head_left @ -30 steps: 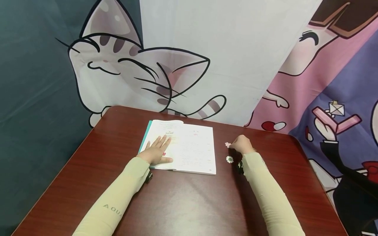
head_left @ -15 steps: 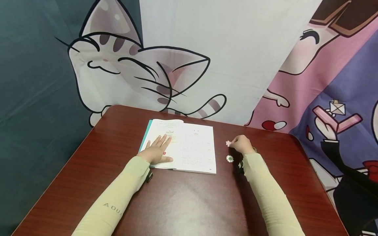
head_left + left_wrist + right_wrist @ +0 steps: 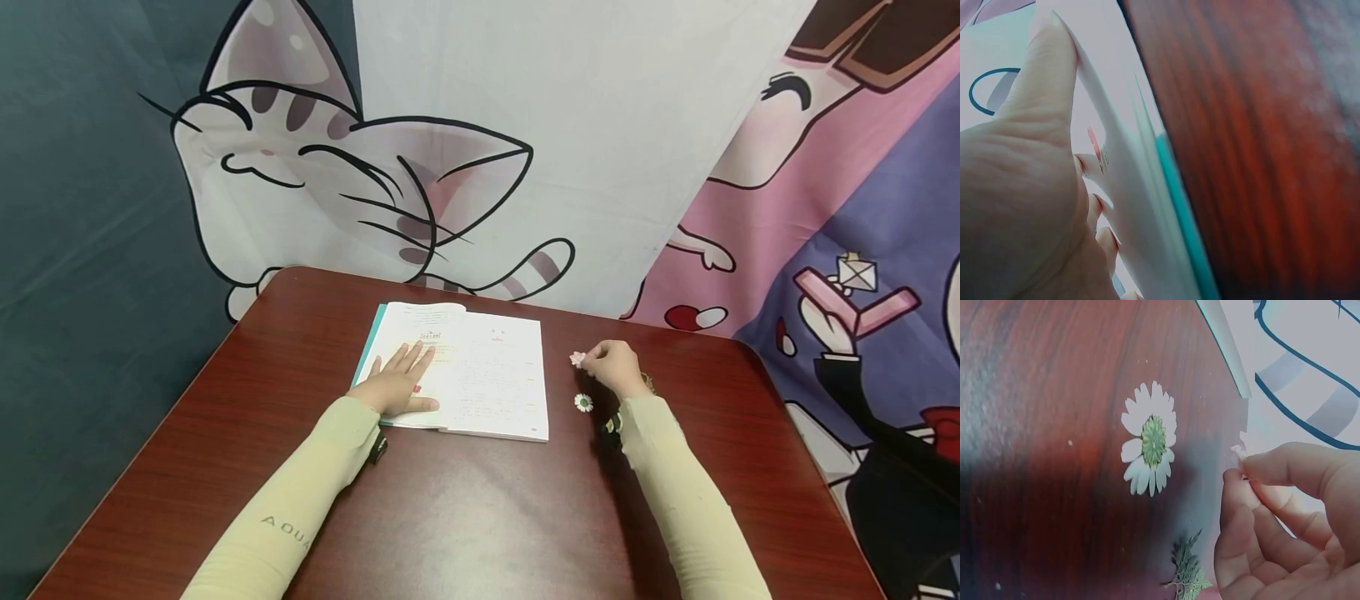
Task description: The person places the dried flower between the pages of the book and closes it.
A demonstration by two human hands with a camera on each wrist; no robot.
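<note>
My left hand (image 3: pixel 393 392) lies spread on the left page of an open book (image 3: pixel 498 383), fingers straight. In the left wrist view its thumb (image 3: pixel 1050 69) stretches along the page beside a small red print. My right hand (image 3: pixel 617 367) pinches a small pale pink flower (image 3: pixel 577 358) between thumb and fingertips, to the right of the book. Most of that flower is hidden behind the fingers in the right wrist view. A white daisy with a green centre (image 3: pixel 1154 440) lies flat on the table just nearer than the right hand.
A green leaf sprig (image 3: pixel 1188 569) lies by the daisy, under the right hand's side. The book's teal cover edge (image 3: pixel 1185 219) shows along its side. The reddish-brown table (image 3: pixel 465 517) ends at a wall cloth (image 3: pixel 600 125) printed with cartoon figures.
My right hand has risen slightly away from the daisy, with the pink flower in its fingertips showing a little farther back. The left hand stays flat on the page.
</note>
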